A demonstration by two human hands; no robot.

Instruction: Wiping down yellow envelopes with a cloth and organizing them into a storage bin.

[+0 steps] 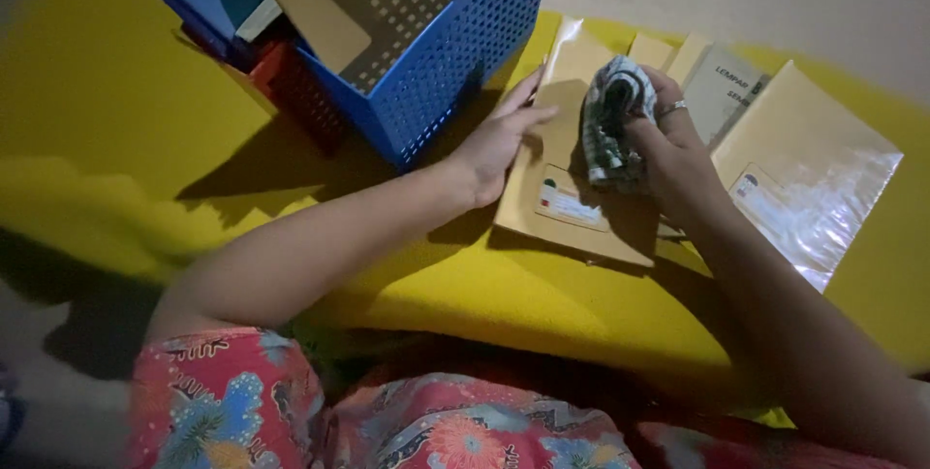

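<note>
1. Fingers of the right hand (678, 144) are curled tight around a bundled patterned cloth (612, 120), green, white and dark, holding it upright just above a brown envelope (572, 188); a ring shows on one finger.
2. Left hand (494, 144) lies flat and released, palm down, with its fingers spread on the left edge of that envelope, pinning it to the yellow table (126, 110). It grasps nothing.
3. Cloth looks soft, light and limp, so it should crush and fold easily and is not fragile. Loose ends may droop or unroll unless the whole bundle is squeezed around its middle, which is where the right hand has it.
4. Envelope looks thin and fairly stiff, with a pale label near its near edge. It would likely slide on the smooth tabletop, so a flat press or a pinch at the edge suits it.
5. More envelopes (697, 81) lie fanned out on the far right side, one with printed lettering, and a glossy clear sleeve (823, 198) covers a brown sheet at the right.
6. Blue perforated plastic basket (455, 43) stands at the far left, just beside the left hand, with a red basket (300, 91) and some books behind it.
7. Floral clothing (387, 421) in red and blue fills the near edge.
</note>
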